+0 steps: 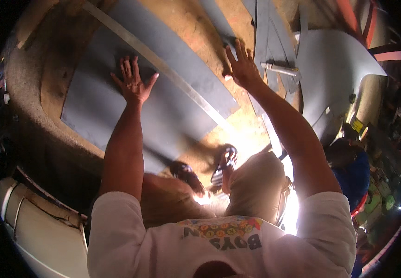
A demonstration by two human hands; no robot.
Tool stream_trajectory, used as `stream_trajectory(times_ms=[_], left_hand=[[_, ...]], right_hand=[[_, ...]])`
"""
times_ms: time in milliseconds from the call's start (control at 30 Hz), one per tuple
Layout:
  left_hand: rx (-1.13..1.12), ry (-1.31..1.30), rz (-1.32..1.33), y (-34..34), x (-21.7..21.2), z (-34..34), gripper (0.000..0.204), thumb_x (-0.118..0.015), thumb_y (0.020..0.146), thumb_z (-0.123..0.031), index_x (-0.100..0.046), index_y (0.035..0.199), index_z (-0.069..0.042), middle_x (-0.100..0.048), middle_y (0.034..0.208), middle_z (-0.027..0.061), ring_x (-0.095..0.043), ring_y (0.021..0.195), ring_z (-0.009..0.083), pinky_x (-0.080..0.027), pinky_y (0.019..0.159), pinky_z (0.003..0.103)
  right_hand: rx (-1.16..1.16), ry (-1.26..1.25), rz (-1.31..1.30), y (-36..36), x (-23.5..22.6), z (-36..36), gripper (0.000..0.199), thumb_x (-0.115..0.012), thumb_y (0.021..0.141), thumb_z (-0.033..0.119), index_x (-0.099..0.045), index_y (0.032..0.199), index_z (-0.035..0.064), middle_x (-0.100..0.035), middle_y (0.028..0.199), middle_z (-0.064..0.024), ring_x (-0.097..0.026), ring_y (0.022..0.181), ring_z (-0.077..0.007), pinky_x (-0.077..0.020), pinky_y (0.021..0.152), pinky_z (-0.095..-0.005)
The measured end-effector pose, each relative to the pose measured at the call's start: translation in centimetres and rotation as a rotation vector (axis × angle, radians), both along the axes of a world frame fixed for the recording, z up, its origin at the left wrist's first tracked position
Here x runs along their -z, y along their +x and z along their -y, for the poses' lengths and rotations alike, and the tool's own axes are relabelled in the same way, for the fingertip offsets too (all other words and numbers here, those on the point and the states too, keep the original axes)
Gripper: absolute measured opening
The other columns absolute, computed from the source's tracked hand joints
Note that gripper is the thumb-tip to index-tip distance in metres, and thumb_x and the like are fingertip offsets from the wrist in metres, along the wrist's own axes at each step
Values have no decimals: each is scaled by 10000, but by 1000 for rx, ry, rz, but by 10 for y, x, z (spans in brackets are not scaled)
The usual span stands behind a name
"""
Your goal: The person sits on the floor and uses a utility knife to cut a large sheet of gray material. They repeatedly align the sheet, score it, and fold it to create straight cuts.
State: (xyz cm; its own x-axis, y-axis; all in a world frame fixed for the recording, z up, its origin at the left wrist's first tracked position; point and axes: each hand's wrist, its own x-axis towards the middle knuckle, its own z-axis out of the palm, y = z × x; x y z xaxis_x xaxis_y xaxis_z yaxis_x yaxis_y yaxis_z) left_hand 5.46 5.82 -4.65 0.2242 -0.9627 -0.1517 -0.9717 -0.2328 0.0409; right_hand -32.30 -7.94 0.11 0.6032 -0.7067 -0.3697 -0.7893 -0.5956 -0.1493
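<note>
Right side is crowded: narrow grey strips (263, 39) lie lengthwise just beyond the right hand (244, 69), a small pale-handled tool (281, 69) resting across them; past those, a big grey curved piece (330, 60) with a pointed corner; red bars (348, 18) at upper right, a pinkish strip (392, 56) below them; further down on the right, a person in blue (355, 176) beside dark clutter, too dim to sort out; a pale panelled object (47, 231) sits lower left, well apart from the hands; feet in striped sandals (223, 169) are on the brown floor (186, 23) near the close end of the work; strong glare there washes out detail; main piece is the large grey sheet (154, 106), flat on the floor ahead of the knees, mostly left of centre; a long metal straightedge (162, 68) runs diagonally across it, from upper left toward the glare; left hand (135, 85) is palm down on the sheet, left of the straightedge, fingers spread wide, gripping nothing; right hand is off the sheet's right side, over the floor by the strips, fingers extended and parted; pale spot at its thumb, can't tell if nail or small object.
</note>
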Motion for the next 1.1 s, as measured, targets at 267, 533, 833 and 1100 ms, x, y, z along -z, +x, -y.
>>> stream_trajectory(times_ms=[267, 533, 833, 1100], left_hand=[[-28, 125, 163, -5, -27, 9, 1081, -424, 874, -884, -184, 1658, -178, -144, 1730, 97, -66, 1616, 258, -147, 1220, 717], [-198, 268, -352, -95, -114, 13, 572, -508, 1030, -565, -667, 1267, -69, -747, 1178, 147, -696, 1080, 361, -386, 1077, 558], [-235, -109, -709, -170, -61, -121, 374, -746, 913, -242, -635, 1227, -71, -710, 1215, 146, -681, 1098, 339, -458, 1007, 526], [-180, -101, -426, -141, -44, -132, 803, -789, 894, -397, -424, 1539, -89, -534, 1494, 211, -515, 1383, 381, -412, 1130, 497]], right_hand=[[-47, -40, -52, 2, 3, 0, 1168, -898, 740, 445, -250, 1619, 32, -164, 1649, -370, -195, 1554, -495, -310, 1212, -623], [26, -93, -85, -18, 13, 0, 1236, -914, 702, 490, -213, 1645, 103, -115, 1699, -288, -134, 1588, -433, -219, 1217, -693], [75, 11, 344, -65, -16, -145, 761, -729, 923, 426, -435, 1547, 104, -467, 1522, -224, -474, 1386, -406, -398, 1103, -609], [275, 242, 191, -155, -6, -320, 694, -723, 907, 478, -539, 1453, 92, -573, 1409, -190, -518, 1324, -402, -419, 1069, -571]])
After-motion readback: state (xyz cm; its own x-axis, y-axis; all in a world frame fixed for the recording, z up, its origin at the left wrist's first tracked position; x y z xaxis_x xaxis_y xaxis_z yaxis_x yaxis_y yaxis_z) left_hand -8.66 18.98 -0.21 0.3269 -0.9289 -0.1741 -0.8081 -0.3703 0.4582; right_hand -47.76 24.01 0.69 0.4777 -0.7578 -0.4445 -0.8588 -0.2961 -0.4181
